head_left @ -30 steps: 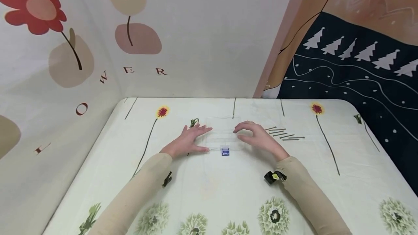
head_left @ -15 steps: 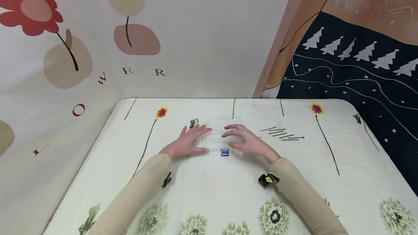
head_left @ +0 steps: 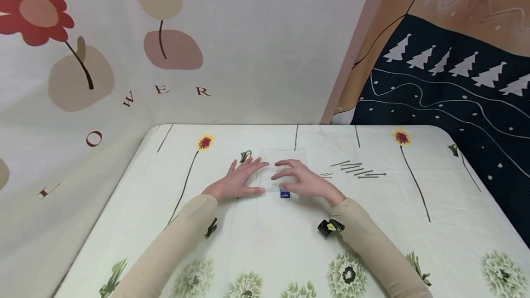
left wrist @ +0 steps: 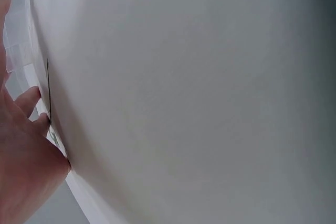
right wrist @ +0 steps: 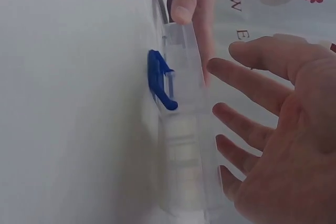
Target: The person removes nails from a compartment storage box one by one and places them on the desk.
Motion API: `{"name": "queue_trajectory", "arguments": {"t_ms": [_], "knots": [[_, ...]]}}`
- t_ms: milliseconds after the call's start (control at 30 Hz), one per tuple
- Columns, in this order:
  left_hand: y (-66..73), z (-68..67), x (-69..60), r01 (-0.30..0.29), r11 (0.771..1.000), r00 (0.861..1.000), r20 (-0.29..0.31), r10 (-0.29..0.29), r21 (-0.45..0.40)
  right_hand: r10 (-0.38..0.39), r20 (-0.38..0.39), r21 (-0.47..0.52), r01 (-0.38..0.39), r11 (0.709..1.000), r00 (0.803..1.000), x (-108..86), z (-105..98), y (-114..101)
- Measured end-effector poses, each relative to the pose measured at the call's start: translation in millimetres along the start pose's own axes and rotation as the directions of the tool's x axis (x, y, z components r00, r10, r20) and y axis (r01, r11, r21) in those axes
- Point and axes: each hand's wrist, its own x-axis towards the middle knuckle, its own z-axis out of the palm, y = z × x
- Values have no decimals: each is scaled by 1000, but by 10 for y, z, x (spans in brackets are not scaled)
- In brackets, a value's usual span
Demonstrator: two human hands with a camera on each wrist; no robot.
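A clear plastic box (head_left: 268, 179) lies on the table in the head view, with a blue latch (head_left: 285, 194) at its front edge. In the right wrist view that latch stands out at an angle from the box front. My left hand (head_left: 239, 180) rests along the box's left end, fingers spread and straight, its thumb touching the near corner. Over the right part of the box is my right hand (head_left: 305, 181), fingers apart and loosely bent, holding nothing. In the right wrist view its fingertips are beside the box; whether they touch it I cannot tell.
Right of the box lie several long thin metal nails or screws (head_left: 351, 167). A few smaller ones (head_left: 326, 175) lie closer to my right hand. A flower-printed cloth (head_left: 265, 252) covers the table, and a printed curtain (head_left: 256, 59) hangs behind it.
My right hand has moved left over the box, from its right edge towards the middle, uncovering the smaller nails or screws. The left hand and the box stay in place.
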Motion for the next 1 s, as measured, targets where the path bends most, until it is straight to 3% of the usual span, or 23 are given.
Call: {"name": "queue_trajectory", "arguments": {"t_ms": [433, 733, 1000], "knots": [[1, 12, 10, -5, 1000, 1000, -3, 5, 1, 75, 72, -159, -63, 985, 995, 51, 144, -53], [-26, 26, 18, -4, 1000, 1000, -10, 4, 19, 130, 48, -138, -123, 983, 990, 111, 197, -124], [-22, 33, 41, -17, 1000, 1000, -20, 17, 16, 159, 39, -256, -144, 956, 987, 164, 280, -151]]}}
